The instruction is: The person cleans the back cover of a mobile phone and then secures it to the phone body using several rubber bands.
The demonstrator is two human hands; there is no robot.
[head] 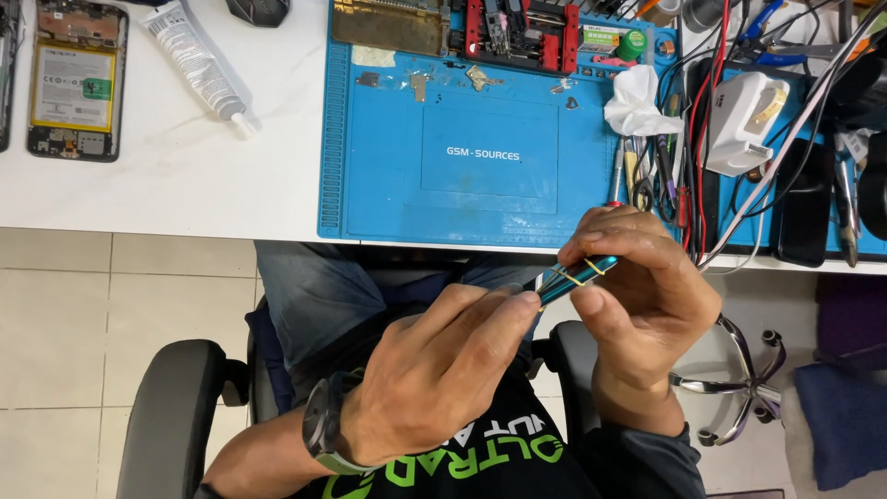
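I hold a slim teal-blue phone (571, 280), edge-on, above my lap and just in front of the white surface (185, 176). My right hand (637, 305) is clenched around its upper end, and my left hand (443, 370) pinches the lower end, its fingertips on a thin yellow rubber band (575, 275) wrapped across the body. As I judge it, the band could snap off or roll free if I pull it too far, and the phone could slip and drop to the tiled floor (111, 296), since only fingertips carry it at that end. The phone looks glossy, its teal edge catching light; a second yellow loop sits nearer my right fingers. I cannot see its screen or back from here
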